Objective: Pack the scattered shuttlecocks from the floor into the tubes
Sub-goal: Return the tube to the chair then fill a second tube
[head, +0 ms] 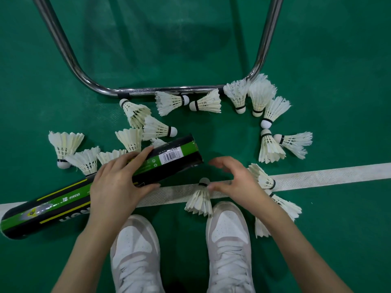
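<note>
A green court floor (pixel 338 60) fills the view, crossed by one white line (pixel 328 177). One bent chrome tube frame (pixel 63 45) stands on it at the top. One black-and-green shuttlecock tube (pixel 69 199) lies slanted to the left, its open end near the middle; the left hand (pixel 118 178) grips it, fingers wrapped around its middle. Two white shoes (pixel 135 254) stand below. About twenty white shuttlecocks (pixel 169 101) lie scattered in an arc on the floor around the tube's mouth. The right hand (pixel 234 178), fingers curled, pinches one shuttlecock (pixel 200 199) lying on the white line, beside the right shoe.
</note>
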Tool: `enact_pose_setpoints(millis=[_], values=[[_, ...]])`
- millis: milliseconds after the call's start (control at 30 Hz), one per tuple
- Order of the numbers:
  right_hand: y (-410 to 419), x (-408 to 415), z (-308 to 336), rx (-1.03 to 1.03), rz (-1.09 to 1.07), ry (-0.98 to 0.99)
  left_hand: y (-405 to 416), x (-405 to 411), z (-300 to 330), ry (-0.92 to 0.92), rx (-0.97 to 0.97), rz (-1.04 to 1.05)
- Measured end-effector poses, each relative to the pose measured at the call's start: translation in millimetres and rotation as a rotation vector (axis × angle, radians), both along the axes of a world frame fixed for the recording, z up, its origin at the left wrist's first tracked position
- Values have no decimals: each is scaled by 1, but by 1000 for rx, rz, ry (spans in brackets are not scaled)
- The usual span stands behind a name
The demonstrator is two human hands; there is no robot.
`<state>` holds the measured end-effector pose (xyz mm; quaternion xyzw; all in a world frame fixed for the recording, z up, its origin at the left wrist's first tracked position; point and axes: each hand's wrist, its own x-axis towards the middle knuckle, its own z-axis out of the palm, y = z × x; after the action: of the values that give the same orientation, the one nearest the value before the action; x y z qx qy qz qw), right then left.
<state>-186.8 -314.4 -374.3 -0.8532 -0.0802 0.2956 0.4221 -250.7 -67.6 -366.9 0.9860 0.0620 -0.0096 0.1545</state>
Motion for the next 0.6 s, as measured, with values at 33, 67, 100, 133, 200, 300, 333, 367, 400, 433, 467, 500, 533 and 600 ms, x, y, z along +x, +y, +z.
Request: enact_pose_setpoints(millis=[33,67,100,133,200,300,333,367,400,433,467,500,533,600], values=[[-1,-1,-3,-36,51,27,1,0,0,3,-5,8],[-1,-2,-7,-63,105,46,1,1,0,5,-9,10],[-1,-3,-11,-74,155,62,0,0,0,7,-10,9],[-1,-4,-15,-80,197,79,0,0,0,6,-11,7],[1,-5,-21,-88,268,93,-1,0,-1,-1,-10,5],[2,-5,-27,-81,310,75,-1,0,-2,-6,-3,5],[2,-4,-29,-78,313,67,-1,0,-2,-5,-2,5],[3,-3,-32,-78,313,61,-1,0,-2,-3,-3,4],[3,-2,-34,-80,309,57,-1,0,-2,0,-4,2],[4,-1,-36,-84,301,55,-1,0,-2,2,-5,-1],[5,-1,-37,-87,290,48,-1,0,-2,3,-4,-2],[5,-1,-38,-92,280,33,-1,0,-1,3,-4,-2],[6,-2,-39,-102,274,13,-1,0,-1,4,-3,-1],[8,-3,-41,-124,264,-29,-1,-1,-1,2,0,-1]])
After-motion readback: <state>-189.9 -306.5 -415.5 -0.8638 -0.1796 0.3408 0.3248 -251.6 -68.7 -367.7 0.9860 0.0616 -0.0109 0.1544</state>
